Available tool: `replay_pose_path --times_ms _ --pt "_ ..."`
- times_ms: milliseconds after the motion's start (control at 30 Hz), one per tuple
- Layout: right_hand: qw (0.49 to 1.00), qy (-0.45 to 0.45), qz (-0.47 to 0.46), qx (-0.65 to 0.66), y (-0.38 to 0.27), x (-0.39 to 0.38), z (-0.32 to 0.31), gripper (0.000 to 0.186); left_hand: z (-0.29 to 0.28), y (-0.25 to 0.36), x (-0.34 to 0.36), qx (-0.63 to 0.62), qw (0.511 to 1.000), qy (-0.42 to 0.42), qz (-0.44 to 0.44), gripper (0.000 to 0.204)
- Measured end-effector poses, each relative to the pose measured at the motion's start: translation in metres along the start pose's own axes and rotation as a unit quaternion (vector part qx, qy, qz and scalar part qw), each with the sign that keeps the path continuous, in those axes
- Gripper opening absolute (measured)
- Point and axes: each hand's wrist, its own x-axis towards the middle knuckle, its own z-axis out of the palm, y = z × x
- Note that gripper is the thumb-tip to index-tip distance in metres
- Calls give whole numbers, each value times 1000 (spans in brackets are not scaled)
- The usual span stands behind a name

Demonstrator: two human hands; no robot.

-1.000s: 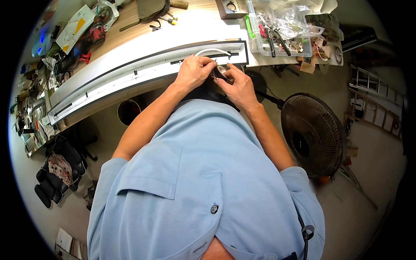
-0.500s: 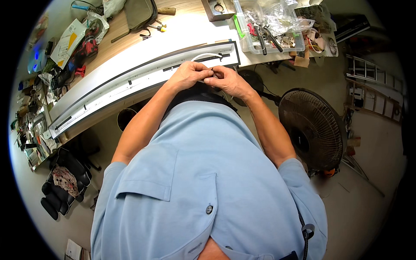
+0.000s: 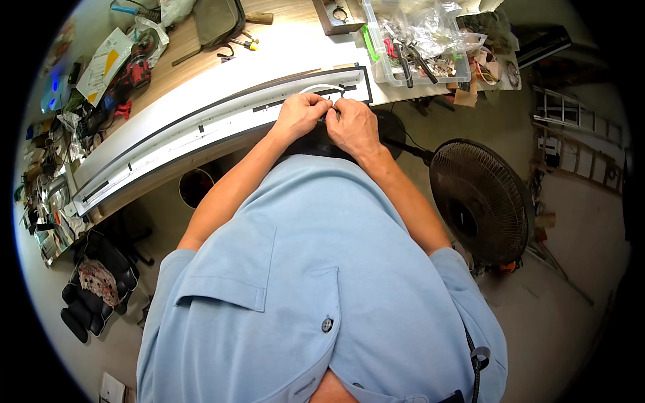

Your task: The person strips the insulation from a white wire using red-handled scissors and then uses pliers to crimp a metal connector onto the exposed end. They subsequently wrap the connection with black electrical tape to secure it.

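Observation:
A long, narrow white tray-like housing with a black rim [image 3: 161, 149] lies across the front of the workbench. A white cable [image 3: 321, 86] arches over its right end, beside a dark slotted strip [image 3: 269, 106]. Close together at the housing's near right edge, my left hand [image 3: 299, 116] and my right hand [image 3: 354, 127] have their fingertips nearly meeting. Both are closed in a pinch around something small and dark, mostly hidden by the fingers. Whether it joins the white cable I cannot tell.
A clear plastic bin [image 3: 420, 47] of tools and loose parts stands at the back right. A red and black power tool [image 3: 139, 70] lies at the left among clutter. A large black fan [image 3: 480, 201] stands close to my right arm. Behind the housing lies a dark pouch [image 3: 216, 25].
My right hand has turned, so its back now faces up and its fingers point more away from me. My left hand has shifted slightly right. The housing stays in place.

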Motion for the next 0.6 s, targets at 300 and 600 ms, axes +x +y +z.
replay_pose_path --times_ms 300,600 --pt "964 71 -106 235 -42 39 -84 19 -2 27 -1 55 996 -6 68 37" --pt "713 -2 335 616 35 -24 -30 22 -32 16 -9 -177 975 -132 -7 29"
